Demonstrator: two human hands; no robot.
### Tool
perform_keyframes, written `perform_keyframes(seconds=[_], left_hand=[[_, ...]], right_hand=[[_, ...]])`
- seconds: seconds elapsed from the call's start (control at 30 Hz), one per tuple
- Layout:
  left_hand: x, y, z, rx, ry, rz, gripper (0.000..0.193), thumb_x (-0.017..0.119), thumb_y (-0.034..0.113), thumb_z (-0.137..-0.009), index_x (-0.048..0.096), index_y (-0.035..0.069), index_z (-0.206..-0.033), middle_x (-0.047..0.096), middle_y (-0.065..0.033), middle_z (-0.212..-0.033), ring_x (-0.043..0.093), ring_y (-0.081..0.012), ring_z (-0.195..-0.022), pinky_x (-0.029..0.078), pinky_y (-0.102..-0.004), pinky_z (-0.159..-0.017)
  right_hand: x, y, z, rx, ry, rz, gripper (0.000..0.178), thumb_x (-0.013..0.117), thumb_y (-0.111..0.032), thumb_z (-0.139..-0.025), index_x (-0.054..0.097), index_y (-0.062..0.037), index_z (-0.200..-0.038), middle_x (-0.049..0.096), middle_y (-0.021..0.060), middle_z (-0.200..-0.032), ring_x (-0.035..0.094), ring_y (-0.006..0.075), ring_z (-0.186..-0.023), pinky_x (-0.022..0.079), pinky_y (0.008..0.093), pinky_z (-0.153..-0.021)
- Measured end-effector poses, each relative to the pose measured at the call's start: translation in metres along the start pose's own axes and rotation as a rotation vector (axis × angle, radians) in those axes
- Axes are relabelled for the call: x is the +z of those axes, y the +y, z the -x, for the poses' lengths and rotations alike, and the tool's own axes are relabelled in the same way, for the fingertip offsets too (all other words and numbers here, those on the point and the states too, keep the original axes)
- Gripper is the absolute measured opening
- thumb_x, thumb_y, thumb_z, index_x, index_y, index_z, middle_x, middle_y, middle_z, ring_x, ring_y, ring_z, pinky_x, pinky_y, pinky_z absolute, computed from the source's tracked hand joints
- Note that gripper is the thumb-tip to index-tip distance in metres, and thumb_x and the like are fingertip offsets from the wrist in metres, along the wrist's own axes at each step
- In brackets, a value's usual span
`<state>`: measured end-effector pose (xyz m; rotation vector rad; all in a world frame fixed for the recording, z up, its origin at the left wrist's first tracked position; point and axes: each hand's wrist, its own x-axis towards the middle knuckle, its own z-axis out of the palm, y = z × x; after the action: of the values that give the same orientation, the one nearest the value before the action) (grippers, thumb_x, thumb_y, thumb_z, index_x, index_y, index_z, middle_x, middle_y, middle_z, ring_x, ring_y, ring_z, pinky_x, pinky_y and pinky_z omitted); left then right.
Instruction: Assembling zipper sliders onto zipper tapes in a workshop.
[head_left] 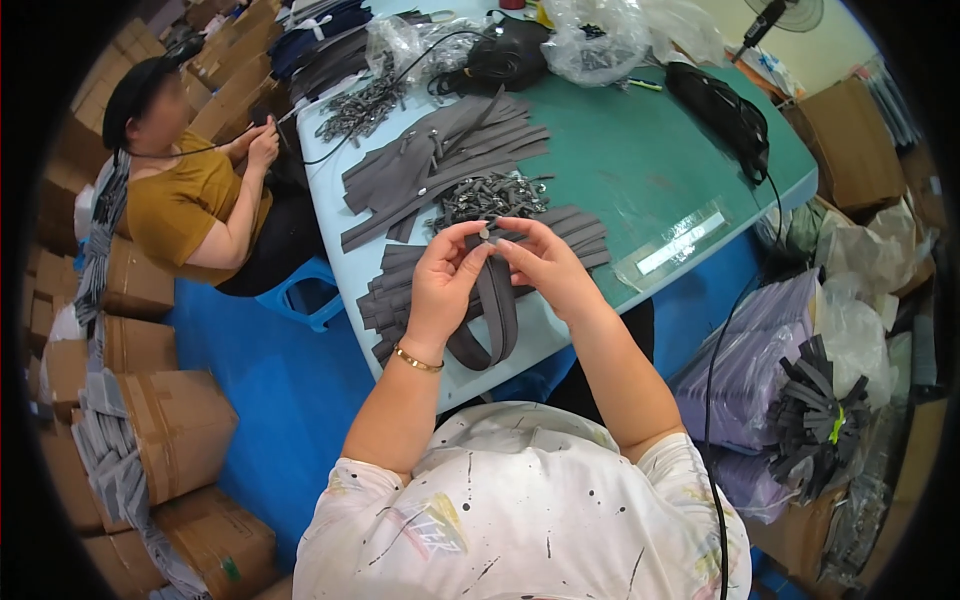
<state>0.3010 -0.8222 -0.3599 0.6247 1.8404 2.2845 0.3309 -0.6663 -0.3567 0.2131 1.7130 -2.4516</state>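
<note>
My left hand (446, 277) and my right hand (548, 262) meet over the near edge of the table, both with fingers pinched. Between them they hold one end of a dark grey zipper (503, 308), whose tape hangs down in a loop. A small shiny piece shows at the fingertips; I cannot tell if it is the slider. Just beyond my hands lies a heap of metal zipper sliders (492, 197). Bundles of grey zipper tapes (400, 168) spread behind it, and more tapes (392, 298) lie beneath my hands, partly covered by them.
On the table (610, 165), a black bag (718, 118) lies far right and a clear plastic bag (597, 40) at the back. A person (195, 190) sits at left near a blue stool (305, 290). Cardboard boxes (178, 430) line the left; wrapped bundles (745, 360) stand right.
</note>
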Motion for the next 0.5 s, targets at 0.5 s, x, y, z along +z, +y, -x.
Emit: perform_keyframes(seconds=[0.5], left_hand=[[-0.006,-0.002,-0.003,-0.204,0.067,0.406,0.027,0.055,0.004,-0.09,0.049,0.002,-0.115,0.059,-0.0052,-0.098,0.058,-0.0101,-0.088,0.048,-0.0221,-0.077]], right_hand=[[0.016,0.012,0.014,-0.319,-0.005,-0.249,0.014,0.065,-0.011,-0.084,0.058,-0.0065,-0.096,0.062,-0.0018,-0.088,0.057,0.004,-0.076,0.045,0.0175,-0.061]])
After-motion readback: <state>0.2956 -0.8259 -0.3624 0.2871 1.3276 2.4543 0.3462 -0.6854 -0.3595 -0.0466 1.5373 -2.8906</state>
